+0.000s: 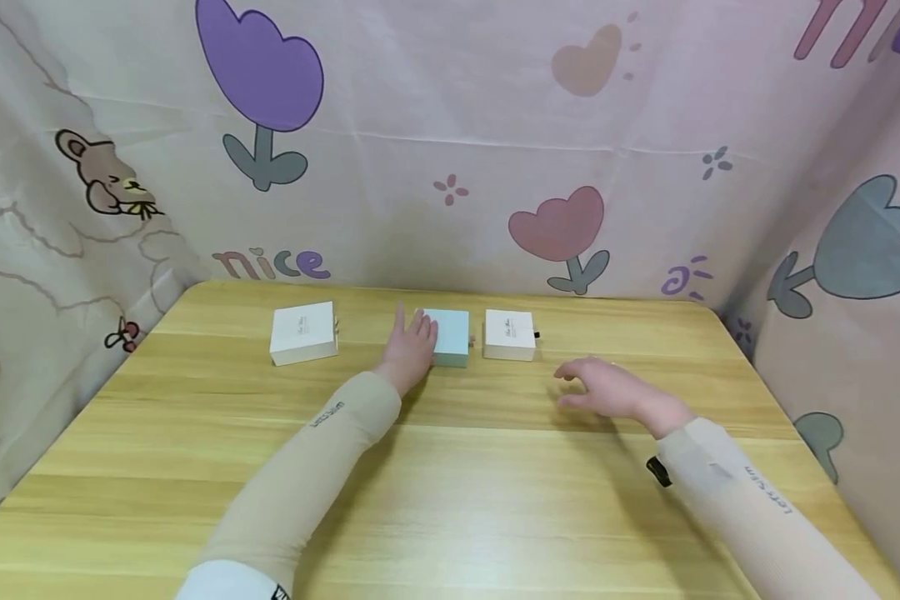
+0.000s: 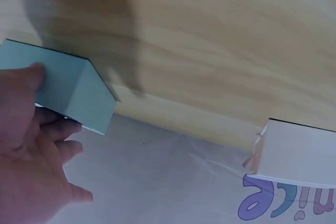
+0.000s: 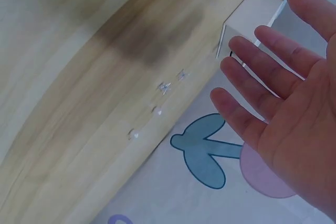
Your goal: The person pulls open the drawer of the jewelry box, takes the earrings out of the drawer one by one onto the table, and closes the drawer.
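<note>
A light blue box (image 1: pixel 452 327) with a small pull tab on its right side stands toward the back of the table. My left hand (image 1: pixel 411 346) holds it by its left part. In the left wrist view the thumb (image 2: pixel 35 77) lies on the front face of the blue box (image 2: pixel 63 80), with fingers across its top and the outer ones spread. My right hand (image 1: pixel 603 388) hovers over the table, fingers loosely bent and holding nothing. Close to it, a white box (image 1: pixel 508 333) with a black tab sits right of the blue one.
Another white box (image 1: pixel 303 333) with ribbon ends stands at the back left. In the right wrist view, small shiny pieces, including a star-shaped piece (image 3: pixel 164 87), lie in a row near the table's back edge. A printed cloth (image 1: pixel 420 208) hangs behind the table.
</note>
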A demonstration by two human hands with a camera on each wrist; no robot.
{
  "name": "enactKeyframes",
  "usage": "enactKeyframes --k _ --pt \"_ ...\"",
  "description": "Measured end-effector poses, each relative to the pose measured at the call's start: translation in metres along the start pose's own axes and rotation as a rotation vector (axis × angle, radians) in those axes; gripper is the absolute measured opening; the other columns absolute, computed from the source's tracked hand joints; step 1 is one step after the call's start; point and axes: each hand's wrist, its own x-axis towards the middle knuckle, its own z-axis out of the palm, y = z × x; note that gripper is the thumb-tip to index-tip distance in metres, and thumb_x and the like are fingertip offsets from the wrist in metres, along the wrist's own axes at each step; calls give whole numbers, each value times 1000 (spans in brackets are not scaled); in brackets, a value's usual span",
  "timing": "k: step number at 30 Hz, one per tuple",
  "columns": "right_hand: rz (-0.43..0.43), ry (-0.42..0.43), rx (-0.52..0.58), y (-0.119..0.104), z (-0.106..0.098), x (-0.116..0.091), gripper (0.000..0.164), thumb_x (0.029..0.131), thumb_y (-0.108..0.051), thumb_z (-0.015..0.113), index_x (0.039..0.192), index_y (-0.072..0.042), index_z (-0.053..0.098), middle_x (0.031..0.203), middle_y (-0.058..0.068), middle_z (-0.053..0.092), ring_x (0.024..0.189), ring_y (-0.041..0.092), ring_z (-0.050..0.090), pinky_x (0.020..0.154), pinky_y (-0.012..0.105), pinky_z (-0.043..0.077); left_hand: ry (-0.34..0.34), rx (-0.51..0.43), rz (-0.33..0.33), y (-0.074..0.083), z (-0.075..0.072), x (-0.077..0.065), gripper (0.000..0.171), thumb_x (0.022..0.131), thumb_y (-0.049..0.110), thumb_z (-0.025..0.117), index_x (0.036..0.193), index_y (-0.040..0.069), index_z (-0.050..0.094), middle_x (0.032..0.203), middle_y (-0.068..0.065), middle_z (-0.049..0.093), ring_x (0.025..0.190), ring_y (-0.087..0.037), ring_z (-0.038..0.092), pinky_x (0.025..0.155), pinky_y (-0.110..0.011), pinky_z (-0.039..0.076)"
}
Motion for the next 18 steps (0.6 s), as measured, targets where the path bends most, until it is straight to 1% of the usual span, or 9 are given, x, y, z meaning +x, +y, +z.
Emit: enactKeyframes --k 5,7,10,11,13,15,18 --pt "-2 6 3 0 -2 1 47 86 -26 65 122 4 56 120 21 61 113 38 55 99 51 41 -49 56 -43 -7 -1 10 50 102 20 33 148 5 23 154 -12 27 144 -30 18 114 -59 5" --pt "-8 6 0 -1 -3 1 47 87 -26 64 121 5 57 120 22 61 113 38 56 99 51 42 -71 68 -57 -10 0 11 49 102 19 32 149 6 22 154 -11 26 145 -30 16 114 -59 4" --pt "-13 -1 1 -2 -3 2 46 87 -25 64 121 6 56 120 22 61 113 38 56 100 51 41 -74 29 -67 -13 2 11 49 102 17 32 149 5 22 154 -13 25 145 -31 16 114 -59 3" --pt "-13 -4 1 -2 -3 2 46 88 -25 63 121 6 56 121 23 60 114 39 55 101 51 40 -76 16 -66 -14 2 10 50 102 18 33 149 4 21 154 -13 25 145 -31 15 114 -60 3" --pt "-8 -8 3 -2 -3 2 46 88 -24 63 122 6 56 122 24 59 115 40 54 102 52 38 -79 -31 -63 -16 1 8 57 101 27 37 149 3 19 155 -15 22 145 -32 14 114 -60 3" --pt "-4 -7 4 -2 -3 1 46 88 -24 63 122 7 56 123 24 59 116 40 53 103 53 38 -89 -101 -69 -18 0 5 68 99 39 40 149 1 13 156 -17 16 145 -34 10 113 -61 3" --pt "-1 -3 8 -1 -4 1 47 88 -24 63 122 7 56 122 24 59 115 40 54 101 53 39 -86 -263 -102 -25 1 0 87 93 53 45 149 -1 6 157 -20 8 145 -36 5 113 -61 1"
